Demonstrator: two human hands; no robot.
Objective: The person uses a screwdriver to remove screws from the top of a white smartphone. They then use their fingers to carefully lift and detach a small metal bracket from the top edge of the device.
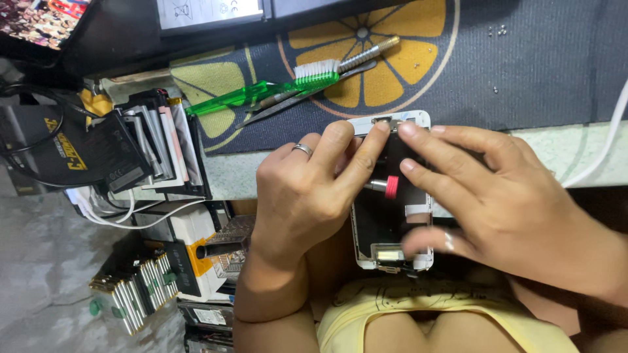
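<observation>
Opened white-framed phone body (391, 219) at table edge, above lap. Left hand (307, 189) pinches its top and red-collared metal screwdriver (386, 187); right hand (504, 202) clamps frame sides, steadying. Green-handled brush (275, 88) lies apart on mat.

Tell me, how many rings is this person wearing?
2: one on the left hand, a ring; another ring on the right hand. Hidden fingers might carry more.

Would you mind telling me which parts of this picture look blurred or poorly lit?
Head view: the right hand is motion-blurred at its lower fingers; the left hand and white phone stay sharp. Even, soft light, no hard glare; the green toothbrush is crisp, and the floor at the lower left is dim.
</observation>
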